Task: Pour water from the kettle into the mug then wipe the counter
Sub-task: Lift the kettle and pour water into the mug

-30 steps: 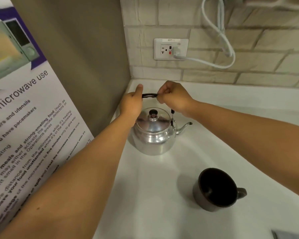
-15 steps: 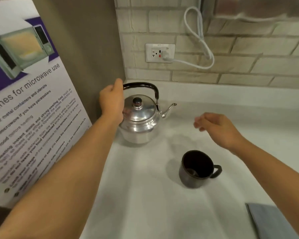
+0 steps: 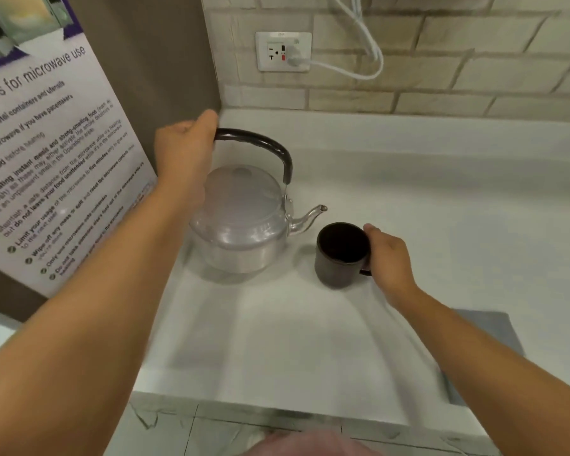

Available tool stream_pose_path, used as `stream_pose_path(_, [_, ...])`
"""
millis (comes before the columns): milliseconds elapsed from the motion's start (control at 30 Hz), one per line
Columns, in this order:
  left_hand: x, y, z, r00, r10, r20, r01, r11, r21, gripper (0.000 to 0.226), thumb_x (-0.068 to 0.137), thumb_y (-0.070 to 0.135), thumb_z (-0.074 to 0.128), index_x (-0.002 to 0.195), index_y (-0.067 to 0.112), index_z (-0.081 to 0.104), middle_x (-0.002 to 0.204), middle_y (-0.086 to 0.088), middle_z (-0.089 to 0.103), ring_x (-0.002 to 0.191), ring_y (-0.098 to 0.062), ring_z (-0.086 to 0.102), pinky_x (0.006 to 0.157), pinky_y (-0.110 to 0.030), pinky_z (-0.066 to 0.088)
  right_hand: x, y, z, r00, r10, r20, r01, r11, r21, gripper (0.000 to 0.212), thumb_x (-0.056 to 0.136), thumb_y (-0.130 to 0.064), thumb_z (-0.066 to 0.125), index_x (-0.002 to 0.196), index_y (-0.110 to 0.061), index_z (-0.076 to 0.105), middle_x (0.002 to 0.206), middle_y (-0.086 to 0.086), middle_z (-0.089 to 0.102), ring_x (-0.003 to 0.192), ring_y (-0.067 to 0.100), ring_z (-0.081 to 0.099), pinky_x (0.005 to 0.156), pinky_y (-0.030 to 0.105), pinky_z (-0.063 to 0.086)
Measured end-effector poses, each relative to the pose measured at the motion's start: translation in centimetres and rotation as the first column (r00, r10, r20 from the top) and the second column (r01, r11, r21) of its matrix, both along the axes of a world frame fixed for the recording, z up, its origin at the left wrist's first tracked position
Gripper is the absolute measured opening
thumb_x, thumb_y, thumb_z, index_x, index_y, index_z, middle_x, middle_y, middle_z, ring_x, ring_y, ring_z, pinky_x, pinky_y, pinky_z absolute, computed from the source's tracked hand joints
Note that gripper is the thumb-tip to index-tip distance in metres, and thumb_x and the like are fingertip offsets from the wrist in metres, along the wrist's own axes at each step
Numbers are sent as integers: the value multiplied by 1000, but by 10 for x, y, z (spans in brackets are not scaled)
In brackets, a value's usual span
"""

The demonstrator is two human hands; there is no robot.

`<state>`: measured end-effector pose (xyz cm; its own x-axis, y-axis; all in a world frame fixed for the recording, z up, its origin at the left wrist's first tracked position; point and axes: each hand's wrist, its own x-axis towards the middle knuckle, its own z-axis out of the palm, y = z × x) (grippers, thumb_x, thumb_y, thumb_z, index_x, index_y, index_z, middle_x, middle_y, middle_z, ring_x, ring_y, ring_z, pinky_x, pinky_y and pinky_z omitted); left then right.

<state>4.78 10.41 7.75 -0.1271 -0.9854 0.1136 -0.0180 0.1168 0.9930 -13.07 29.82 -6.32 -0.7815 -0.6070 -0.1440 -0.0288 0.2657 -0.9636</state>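
The kettle [image 3: 241,222] is set upright on the tabletop [image 3: 277,340]; its black handle [image 3: 260,144] is gripped at the left end by the left hand [image 3: 185,153]. The mug [image 3: 341,255], just beside the spout, is clasped at its handle side by the right hand [image 3: 389,258], fingers curled closed.

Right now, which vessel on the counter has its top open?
The dark mug beside the right hand; the silver kettle wears its lid.
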Motion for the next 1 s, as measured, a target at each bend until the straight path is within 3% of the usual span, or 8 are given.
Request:
stream_pose_path(133, [0, 12, -3, 997, -31, 74, 36, 997, -61, 35, 70, 25, 56, 47, 21, 30, 52, -2, 23, 48, -15, 17, 47, -30, 15, 0, -2, -2, 999, 0, -49, 0, 1000, 1, 48, 85, -42, 44, 44, -22, 30, 41, -9, 35, 39, 9, 36, 47, 24, 35])
stream_pose_path(267, [-4, 17, -2, 990, -54, 132, 72, 988, -136, 36, 70, 25, 56, 46, 20, 29, 43, 7, 20, 41, -11, 16, 40, -22, 14, -2, -3, -4, 996, 2, -90, -5, 999, -32, 54, 90, -36, 44, 40, -25, 27, 35, -12, 31, 34, 5, 32, 38, 13, 31])
stream_pose_path(600, [-25, 27, 18, 958, -107, 266, 197, 919, -341, 38, 71, 24, 56, 41, 14, 34, 33, 10, 20, 37, -9, 18, 38, -16, 22, -4, -4, -2, 993, 30, -110, -38, 996, -77, 56, 93, -27, 44, 40, -26, 26, 34, -12, 31, 34, 4, 31, 37, 13, 29])
stream_pose_path(1000, [-41, 35, 29, 925, -131, 358, 287, 856, -430, 41, 71, 20, 55, 40, 16, 28, 32, 7, 16, 36, -11, 17, 38, -15, 22, -5, -3, -1, 991, 56, -118, -66, 995, -74, 51, 96, -26, 43, 48, -17, 29, 32, -12, 34, 32, 3, 33, 36, 11, 30])
